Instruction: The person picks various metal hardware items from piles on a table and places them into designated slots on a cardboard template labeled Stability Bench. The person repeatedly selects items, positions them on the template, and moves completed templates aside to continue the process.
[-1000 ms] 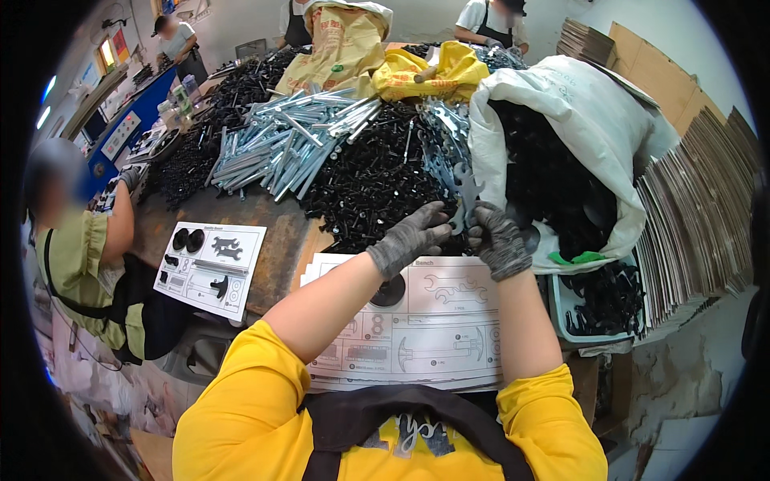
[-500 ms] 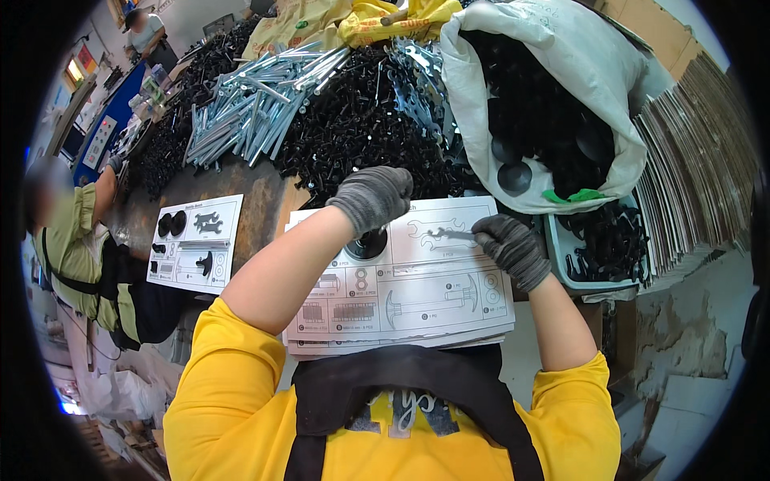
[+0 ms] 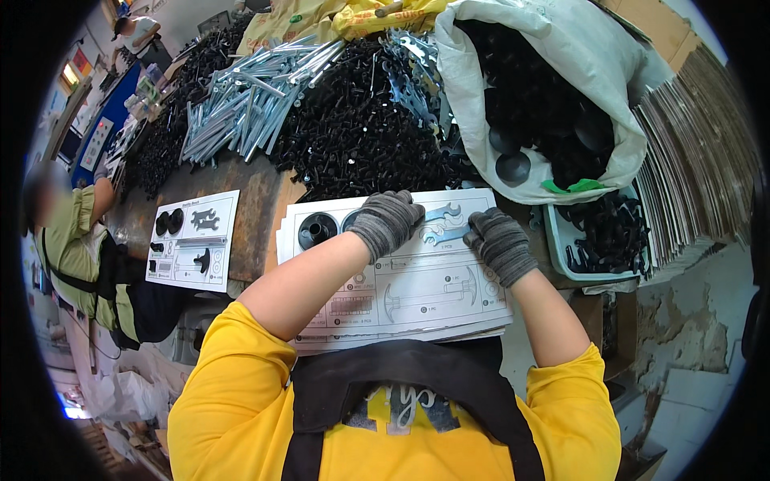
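Observation:
On the printed parts sheet [image 3: 425, 293] before me lie two flat silvery open-ended wrenches, an upper wrench [image 3: 443, 212] and a lower wrench [image 3: 454, 233]. My right hand [image 3: 502, 247], in a grey glove, pinches the right end of the lower one. Curled over the sheet's upper middle is my gloved left hand [image 3: 386, 227], its fingertips beside the upper wrench's left end; whatever it may hold is hidden. A round black cup-like part [image 3: 316, 232] sits at the sheet's upper left, and a second black round part [image 3: 350, 220] is partly covered by my left hand.
Beyond the sheets are heaps of silvery tubes [image 3: 249, 100], black bolts [image 3: 353, 136] and wrenches [image 3: 413, 76]. A white sack [image 3: 622, 132] of black parts stands right, above a pale blue bin [image 3: 556, 244]. At left, a co-worker [image 3: 80, 256] sits near another parts sheet [image 3: 192, 240].
My left hand has come down and slightly right from the heap's edge, uncovering the left cup. Two wrenches now show where one was visible. My right hand has shifted slightly left.

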Demonstrator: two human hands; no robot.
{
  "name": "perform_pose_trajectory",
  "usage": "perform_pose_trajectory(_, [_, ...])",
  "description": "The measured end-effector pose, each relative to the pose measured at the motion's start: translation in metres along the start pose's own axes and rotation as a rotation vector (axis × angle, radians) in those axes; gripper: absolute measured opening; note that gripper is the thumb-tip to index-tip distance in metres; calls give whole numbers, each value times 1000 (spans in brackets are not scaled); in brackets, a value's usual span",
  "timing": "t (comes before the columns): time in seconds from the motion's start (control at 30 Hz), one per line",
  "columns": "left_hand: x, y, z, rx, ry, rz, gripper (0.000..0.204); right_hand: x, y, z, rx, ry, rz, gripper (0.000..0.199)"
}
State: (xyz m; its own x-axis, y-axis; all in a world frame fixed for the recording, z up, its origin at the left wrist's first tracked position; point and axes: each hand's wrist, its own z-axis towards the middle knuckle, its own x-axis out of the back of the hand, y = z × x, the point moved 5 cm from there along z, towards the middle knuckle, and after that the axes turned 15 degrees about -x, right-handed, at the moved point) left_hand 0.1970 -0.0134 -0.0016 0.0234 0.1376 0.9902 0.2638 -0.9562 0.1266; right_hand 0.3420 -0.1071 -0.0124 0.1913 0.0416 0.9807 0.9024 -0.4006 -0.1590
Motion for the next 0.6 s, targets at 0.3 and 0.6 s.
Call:
perform_pose_trajectory(0.3, [-7,-5,-1,-58,-64,-21,21,-5,2,-3,-51,40,80,34])
perform_pose_trajectory(0.6, [-7,-7,0,-68,-100,11,20,-4,0,-6,21,151,187,31])
